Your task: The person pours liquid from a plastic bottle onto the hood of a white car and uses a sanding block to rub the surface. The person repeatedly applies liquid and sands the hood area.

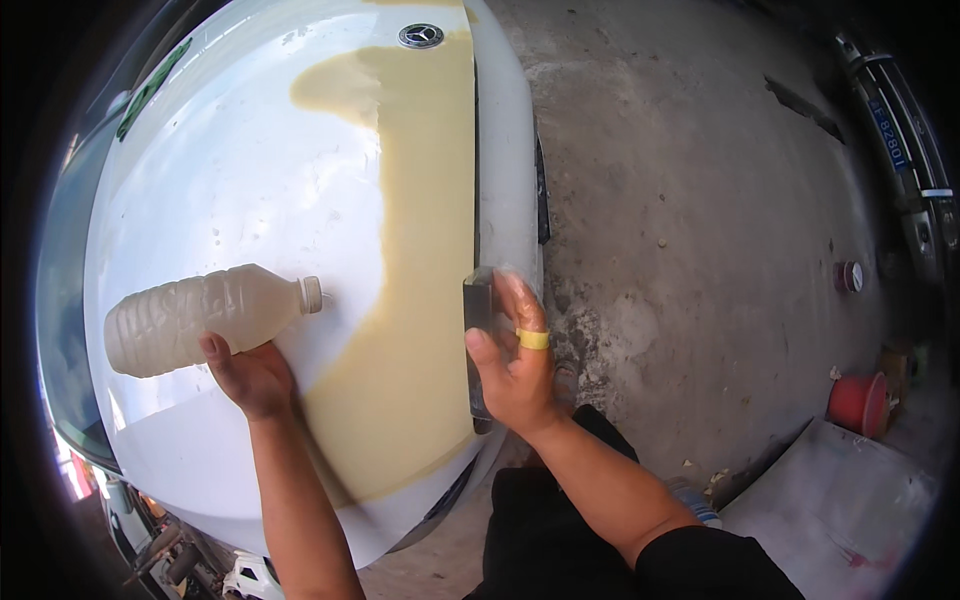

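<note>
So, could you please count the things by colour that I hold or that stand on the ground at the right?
Cloudy beige plastic bottle: 1
Dark flat sanding block: 1
Red plastic bucket: 1
Small red-and-white round can: 1
Total: 4

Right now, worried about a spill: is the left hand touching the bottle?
Touching. The head view shows the left hand gripping the bottle from underneath.

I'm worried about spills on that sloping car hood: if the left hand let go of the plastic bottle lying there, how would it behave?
The bottle lies on its side on the curved, glossy white hood, so it would probably roll or slide. It looks nearly full of cloudy liquid, so likely fairly heavy. Its thin ribbed wall probably gives under the left hand.
</note>
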Demonstrator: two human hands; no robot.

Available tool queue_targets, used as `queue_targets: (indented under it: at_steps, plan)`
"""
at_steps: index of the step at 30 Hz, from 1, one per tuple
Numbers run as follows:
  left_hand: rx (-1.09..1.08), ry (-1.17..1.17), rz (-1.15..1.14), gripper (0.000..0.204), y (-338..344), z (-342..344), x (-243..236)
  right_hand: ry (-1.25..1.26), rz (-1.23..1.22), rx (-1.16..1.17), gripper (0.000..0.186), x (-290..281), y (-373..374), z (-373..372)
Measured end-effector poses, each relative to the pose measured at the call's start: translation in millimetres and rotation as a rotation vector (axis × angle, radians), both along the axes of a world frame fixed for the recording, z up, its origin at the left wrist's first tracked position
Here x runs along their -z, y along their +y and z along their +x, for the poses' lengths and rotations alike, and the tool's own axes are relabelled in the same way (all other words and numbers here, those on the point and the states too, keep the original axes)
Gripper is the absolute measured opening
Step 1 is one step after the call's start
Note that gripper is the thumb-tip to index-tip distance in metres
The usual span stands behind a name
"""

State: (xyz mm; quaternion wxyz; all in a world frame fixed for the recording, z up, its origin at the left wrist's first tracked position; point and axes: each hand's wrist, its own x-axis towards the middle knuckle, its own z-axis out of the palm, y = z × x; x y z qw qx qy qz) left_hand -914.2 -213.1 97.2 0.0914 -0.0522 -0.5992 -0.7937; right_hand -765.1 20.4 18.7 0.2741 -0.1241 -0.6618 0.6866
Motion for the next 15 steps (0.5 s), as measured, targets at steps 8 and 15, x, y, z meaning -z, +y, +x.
queue_targets:
  at_steps: [8, 15]
  plan:
    - [-0.074, 0.035, -0.021, 0.069, -17, -13, -36, -0.002, 0.006, 0.045, 0.066, -44, 20, -89]
    - [-0.1, 0.049, -0.047, 0.067, -16, -12, -41, -0.055, -0.021, -0.103, 0.066, -48, -54, 57]
